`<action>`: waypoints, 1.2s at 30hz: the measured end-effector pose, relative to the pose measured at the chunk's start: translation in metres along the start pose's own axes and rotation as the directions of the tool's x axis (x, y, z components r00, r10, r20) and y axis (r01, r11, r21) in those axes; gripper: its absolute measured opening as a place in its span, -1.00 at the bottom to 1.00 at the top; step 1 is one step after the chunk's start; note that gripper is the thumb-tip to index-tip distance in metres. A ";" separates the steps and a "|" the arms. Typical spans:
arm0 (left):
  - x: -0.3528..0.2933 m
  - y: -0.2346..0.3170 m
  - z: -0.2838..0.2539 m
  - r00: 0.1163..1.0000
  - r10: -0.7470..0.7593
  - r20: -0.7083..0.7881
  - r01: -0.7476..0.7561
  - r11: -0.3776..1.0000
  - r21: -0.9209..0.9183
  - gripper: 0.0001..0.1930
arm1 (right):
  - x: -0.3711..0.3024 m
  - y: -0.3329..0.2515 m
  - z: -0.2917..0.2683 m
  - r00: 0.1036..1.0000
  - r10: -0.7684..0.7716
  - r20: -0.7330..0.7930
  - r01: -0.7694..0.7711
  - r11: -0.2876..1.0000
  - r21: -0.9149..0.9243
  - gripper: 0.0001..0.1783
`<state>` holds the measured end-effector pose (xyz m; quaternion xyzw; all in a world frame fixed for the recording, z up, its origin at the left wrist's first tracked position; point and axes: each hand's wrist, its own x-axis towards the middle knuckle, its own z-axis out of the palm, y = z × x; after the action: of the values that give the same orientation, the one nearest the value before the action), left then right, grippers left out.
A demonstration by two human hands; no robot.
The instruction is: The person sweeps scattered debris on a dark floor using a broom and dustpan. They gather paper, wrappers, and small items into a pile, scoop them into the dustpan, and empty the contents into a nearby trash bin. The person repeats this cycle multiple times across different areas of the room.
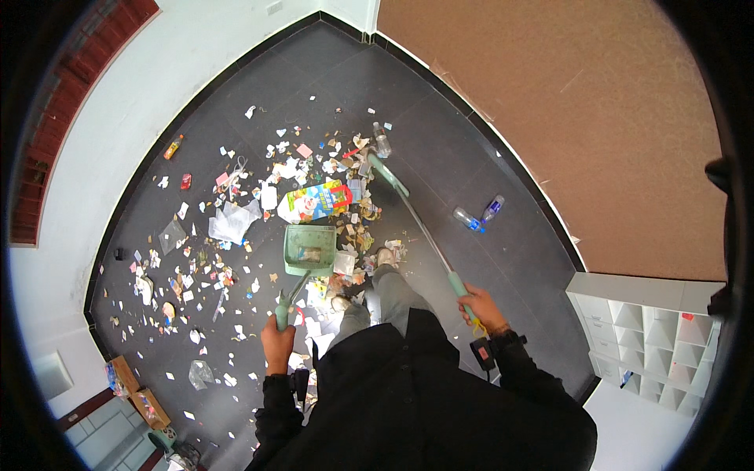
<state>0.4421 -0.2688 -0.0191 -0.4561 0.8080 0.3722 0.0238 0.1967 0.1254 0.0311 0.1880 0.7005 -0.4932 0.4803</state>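
Observation:
My left hand (277,345) is closed around the handle of a green dustpan (291,245), which rests on the dark floor in front of my feet. A small brownish packet (309,254) lies in the pan. Held in my right hand (482,308) is the green grip of a long broom (422,224). Its green head (386,175) touches the floor at the right edge of the litter, near a clear plastic bottle (382,141). Just beyond the dustpan lies a large colourful package (317,202), with scattered scraps around it.
Paper scraps and a clear plastic bag (233,223) spread to the left. Two bottles (469,219) lie at right. An orange bottle (173,147) and red can (186,181) lie near the left wall. A white shelf unit (628,314) stands right; cardboard boxes (149,410) lower left.

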 end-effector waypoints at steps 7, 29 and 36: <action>0.006 0.027 -0.022 0.992 -0.051 -0.112 0.055 0.998 0.029 -0.76 | 0.146 -0.115 0.006 0.986 -0.111 0.128 0.064 0.944 0.325 -0.71; 0.032 0.094 -0.004 0.941 -0.311 -0.136 0.312 0.950 -0.018 -0.73 | 0.349 -0.215 -0.060 0.982 -0.188 -0.034 0.185 0.980 -0.074 -0.86; 0.009 0.068 -0.015 0.886 -0.443 -0.135 0.429 0.895 -0.123 -0.75 | 0.385 -0.172 -0.021 0.977 -0.196 -0.083 0.152 0.915 -0.375 -0.78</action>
<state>0.3897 -0.2636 0.0280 -0.6548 0.6666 0.3555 0.0216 -0.1206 -0.0130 -0.2100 0.0612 0.8215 -0.3826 0.4184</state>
